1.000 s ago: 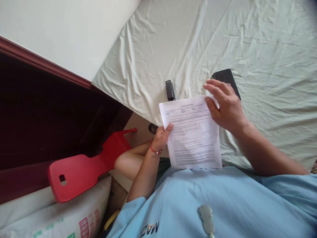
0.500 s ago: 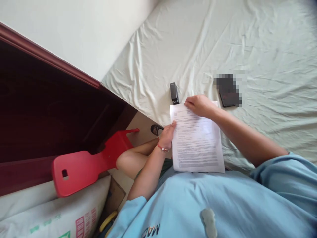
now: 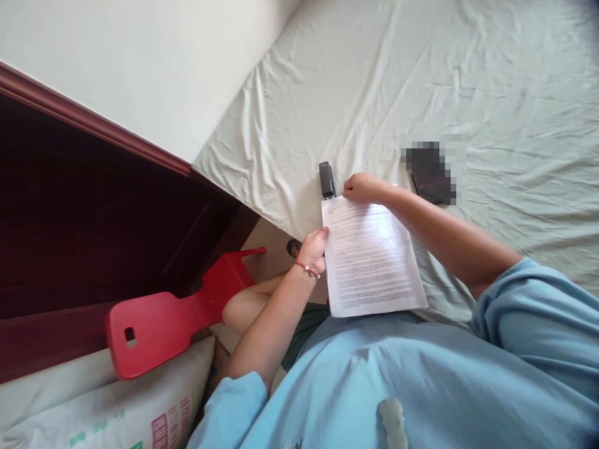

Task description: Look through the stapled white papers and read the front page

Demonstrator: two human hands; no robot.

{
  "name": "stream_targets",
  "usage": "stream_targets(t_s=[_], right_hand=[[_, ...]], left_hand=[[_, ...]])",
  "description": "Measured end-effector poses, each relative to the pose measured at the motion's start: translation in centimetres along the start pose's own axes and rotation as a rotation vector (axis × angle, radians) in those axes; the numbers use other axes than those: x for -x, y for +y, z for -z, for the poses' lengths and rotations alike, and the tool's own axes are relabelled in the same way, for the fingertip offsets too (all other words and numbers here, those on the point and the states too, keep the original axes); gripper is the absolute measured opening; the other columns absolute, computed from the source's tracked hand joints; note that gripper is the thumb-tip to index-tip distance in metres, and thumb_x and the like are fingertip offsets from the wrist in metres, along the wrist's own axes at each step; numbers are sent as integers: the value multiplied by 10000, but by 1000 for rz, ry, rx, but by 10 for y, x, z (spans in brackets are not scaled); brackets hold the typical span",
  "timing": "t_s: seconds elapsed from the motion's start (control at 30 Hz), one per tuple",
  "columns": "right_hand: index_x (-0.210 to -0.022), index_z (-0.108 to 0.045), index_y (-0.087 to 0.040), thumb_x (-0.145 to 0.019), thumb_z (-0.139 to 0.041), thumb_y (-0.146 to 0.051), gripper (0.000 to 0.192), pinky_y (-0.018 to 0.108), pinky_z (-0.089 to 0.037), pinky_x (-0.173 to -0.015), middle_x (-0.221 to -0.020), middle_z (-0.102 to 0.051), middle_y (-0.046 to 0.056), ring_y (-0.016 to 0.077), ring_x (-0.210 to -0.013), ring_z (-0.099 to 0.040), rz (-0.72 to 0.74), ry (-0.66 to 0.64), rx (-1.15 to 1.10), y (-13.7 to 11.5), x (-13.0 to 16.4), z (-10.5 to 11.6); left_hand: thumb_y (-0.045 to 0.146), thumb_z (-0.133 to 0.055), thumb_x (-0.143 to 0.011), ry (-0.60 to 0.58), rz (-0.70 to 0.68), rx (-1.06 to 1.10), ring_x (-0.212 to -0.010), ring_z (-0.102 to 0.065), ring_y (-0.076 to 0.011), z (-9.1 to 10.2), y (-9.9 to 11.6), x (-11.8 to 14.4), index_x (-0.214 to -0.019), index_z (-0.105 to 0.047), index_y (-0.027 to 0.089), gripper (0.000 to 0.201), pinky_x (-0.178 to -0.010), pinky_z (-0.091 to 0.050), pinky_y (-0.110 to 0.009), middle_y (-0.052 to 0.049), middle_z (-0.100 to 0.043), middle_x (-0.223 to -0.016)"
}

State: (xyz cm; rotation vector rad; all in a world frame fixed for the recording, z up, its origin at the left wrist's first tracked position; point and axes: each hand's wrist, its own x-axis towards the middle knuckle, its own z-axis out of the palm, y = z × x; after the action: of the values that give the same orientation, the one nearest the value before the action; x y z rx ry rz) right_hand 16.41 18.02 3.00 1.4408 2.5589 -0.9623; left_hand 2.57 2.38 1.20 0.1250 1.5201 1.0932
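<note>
Paper (image 3: 369, 262) sits in the left hand (image 3: 314, 248), which grips its side edge. The right hand (image 3: 364, 188) bends its fingers at the top edge; I can't tell if it pinches. So the paper is already picked up, but the black stapler (image 3: 326, 179) is not: it lies just left of the right hand. A red chair (image 3: 154, 330) is well left of the left hand.

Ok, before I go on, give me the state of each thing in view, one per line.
Paper: unfolded, printed side up.
Left hand: closed on the paper's left edge.
Right hand: curled at its top edge, seems to pinch it.
Stapler: lying by the paper's top left corner; open or shut unclear.
Sheet: wrinkled.
Dark thing: on the sheet, mostly pixelated.
Chair: partly hidden.
</note>
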Motion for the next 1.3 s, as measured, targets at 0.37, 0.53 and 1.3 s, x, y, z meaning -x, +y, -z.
stream_targets(t_s=[0.37,0.53,1.3], right_hand=[[-1155,-759,-136,-1000,-458,-261,360,446,-465,-966,-1132,-755,158,319,-1077,-643,14,203,65,-1,-4,-1],[-1459,-576,-106,-1033,-444,-347,507,534,-354,-1159,-1454,-619,180,379,-1380,-472,208,451,-35,-27,-17,1],[-1464,-558,-171,-1093,-373,-473,513,678,-154,-1273,-1658,-423,163,355,-1570,-301,286,518,40,-58,-58,-24]], left_hand=[[139,-675,-826,-31,-17,-40,-913,-776,-266,-12,1,-14,-749,-656,143,80,-946,-607,-415,-83,-750,-749],[165,-668,-820,-71,1,-62,-833,-773,-255,-14,4,-10,-766,-645,155,60,-864,-625,-412,-60,-738,-697],[284,-766,-739,-80,-145,-54,-788,-707,-208,-8,-13,-11,-733,-622,173,182,-840,-558,-354,-38,-721,-725]])
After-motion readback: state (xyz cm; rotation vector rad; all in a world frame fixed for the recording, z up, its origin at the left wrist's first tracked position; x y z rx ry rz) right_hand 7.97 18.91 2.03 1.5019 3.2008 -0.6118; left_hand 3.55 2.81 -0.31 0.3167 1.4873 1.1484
